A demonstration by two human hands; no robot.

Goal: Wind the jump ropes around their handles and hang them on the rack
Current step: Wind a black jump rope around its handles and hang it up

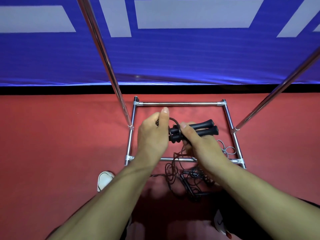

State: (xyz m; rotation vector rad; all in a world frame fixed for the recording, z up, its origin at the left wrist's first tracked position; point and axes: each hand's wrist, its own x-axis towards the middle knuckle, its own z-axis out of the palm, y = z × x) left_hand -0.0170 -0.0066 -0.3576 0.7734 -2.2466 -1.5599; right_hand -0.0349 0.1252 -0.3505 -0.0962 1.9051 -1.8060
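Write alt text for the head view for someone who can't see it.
Two hands wind a black jump rope: the right hand grips the paired black handles while the left hand pinches the rope looping round them. Below are the chrome rack base on a red floor and a tangle of more ropes.

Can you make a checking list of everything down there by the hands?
Surface: red floor mat, shadowed near the feet.
Job's things: two black ribbed jump-rope handles held side by side, thin black cord looped round them; shiny chrome tube rack, nothing hanging on the parts in view.
Clutter: tangled pile of dark jump ropes on the mat; a thin grey rope coil inside the rack base.
Hands: left hand pinches the cord; right hand grips the handles.
Cables: nothing seen.
Surroundings: blue banner with pale shapes; white shoe.
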